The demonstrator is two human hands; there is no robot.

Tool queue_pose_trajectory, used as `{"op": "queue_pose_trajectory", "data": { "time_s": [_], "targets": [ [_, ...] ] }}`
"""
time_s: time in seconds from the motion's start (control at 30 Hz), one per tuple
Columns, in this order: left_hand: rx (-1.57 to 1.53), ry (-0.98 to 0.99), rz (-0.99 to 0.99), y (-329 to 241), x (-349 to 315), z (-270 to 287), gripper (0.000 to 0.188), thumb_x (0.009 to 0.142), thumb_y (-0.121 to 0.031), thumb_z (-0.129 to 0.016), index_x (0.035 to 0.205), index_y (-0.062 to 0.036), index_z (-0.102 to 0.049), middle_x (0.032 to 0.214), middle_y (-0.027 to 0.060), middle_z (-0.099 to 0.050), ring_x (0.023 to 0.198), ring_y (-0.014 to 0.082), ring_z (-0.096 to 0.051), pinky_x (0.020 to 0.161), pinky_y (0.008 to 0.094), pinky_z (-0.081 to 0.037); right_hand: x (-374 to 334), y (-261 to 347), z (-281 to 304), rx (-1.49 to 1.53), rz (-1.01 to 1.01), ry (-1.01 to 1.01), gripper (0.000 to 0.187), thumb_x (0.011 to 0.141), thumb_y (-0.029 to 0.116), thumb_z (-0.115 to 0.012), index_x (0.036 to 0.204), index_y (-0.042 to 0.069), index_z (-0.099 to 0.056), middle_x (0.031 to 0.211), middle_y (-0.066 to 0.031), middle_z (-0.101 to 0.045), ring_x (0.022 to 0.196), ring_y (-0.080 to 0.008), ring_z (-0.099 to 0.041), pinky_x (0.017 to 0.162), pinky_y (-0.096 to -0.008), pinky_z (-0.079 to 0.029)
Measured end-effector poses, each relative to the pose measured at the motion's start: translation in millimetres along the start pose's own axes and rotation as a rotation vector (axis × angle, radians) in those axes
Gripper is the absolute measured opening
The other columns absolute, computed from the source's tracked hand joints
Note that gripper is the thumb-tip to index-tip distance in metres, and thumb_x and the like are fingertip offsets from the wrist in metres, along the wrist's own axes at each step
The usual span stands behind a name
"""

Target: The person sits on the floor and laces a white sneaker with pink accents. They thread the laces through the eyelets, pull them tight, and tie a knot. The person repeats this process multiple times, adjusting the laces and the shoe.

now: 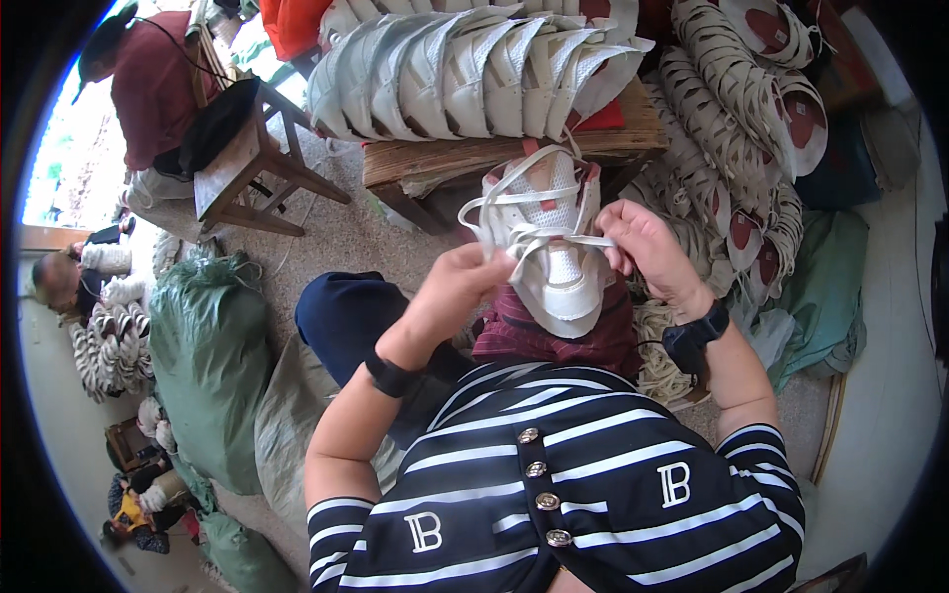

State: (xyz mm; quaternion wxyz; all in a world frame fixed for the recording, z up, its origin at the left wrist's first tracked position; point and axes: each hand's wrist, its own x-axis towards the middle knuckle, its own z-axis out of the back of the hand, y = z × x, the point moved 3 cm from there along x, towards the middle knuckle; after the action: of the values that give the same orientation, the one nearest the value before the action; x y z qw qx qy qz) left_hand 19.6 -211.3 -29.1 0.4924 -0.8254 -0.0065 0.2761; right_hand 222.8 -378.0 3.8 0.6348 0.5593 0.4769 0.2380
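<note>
Floor (321,247), grey and speckled, spreads beneath us, bending upward at the left, with a pale wall (895,385) closing our right side. Along that side climbs a tall heap of off-white shoe uppers (727,124), nested one inside another, their red linings showing. Across from us, a long row of nested uppers (460,89) lies on its side along a wooden bench (440,158), whose top looks worn and rough at the edge. A bulging green sack (213,366) stands left of our knees, just beside a paler sack (301,425). Farther up on the left, a co-worker in a dark red top (153,84) sits near a wooden stool (252,168) that bears something black. Green cloth (820,296) slumps against the wall, and off-white cords (662,356) lie bunched near our right wrist.

Between us and the bench, one white upper (560,267) sits over the dark red cloth (554,341) at our lap, toe toward us. Our left hand (460,282) is curled at its left side, fingers closed on the lace (583,240); our right hand (647,247) pinches that lace at the opposite side, thumb and forefinger together. A dark band (390,376) circles our left wrist.
</note>
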Motion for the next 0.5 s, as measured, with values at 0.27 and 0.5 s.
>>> {"op": "queue_pose_trajectory", "data": {
  "time_s": [0.27,0.5],
  "targets": [
    [-0.933,0.223,0.174,6,-4,2,0.018,0.103,-0.02,-0.056,0.1,-0.0029,-0.057,0.067,-0.0076,-0.033,0.058,0.0047,-0.03,0.055,0.0207,-0.031,2,-11,15,0.37,0.059,0.009,0.025,0.104,0.027,-0.051,0.107,0.004,-0.06,0.071,0.002,-0.056,0.056,-0.0056,-0.048,0.052,-0.021,-0.037],
    [-0.67,0.103,0.015,-35,4,22,0.05,0.109,-0.04,-0.037,0.072,-0.0075,-0.05,0.062,-0.0052,-0.033,0.056,0.0087,-0.03,0.055,0.0256,-0.031,-39,43,-9,-0.493,0.597,-0.028,0.018,0.097,0.016,-0.062,0.107,0.001,-0.066,0.102,-0.007,-0.066,0.08,-0.0141,-0.061,0.073,-0.0281,-0.051]
  ]
}}
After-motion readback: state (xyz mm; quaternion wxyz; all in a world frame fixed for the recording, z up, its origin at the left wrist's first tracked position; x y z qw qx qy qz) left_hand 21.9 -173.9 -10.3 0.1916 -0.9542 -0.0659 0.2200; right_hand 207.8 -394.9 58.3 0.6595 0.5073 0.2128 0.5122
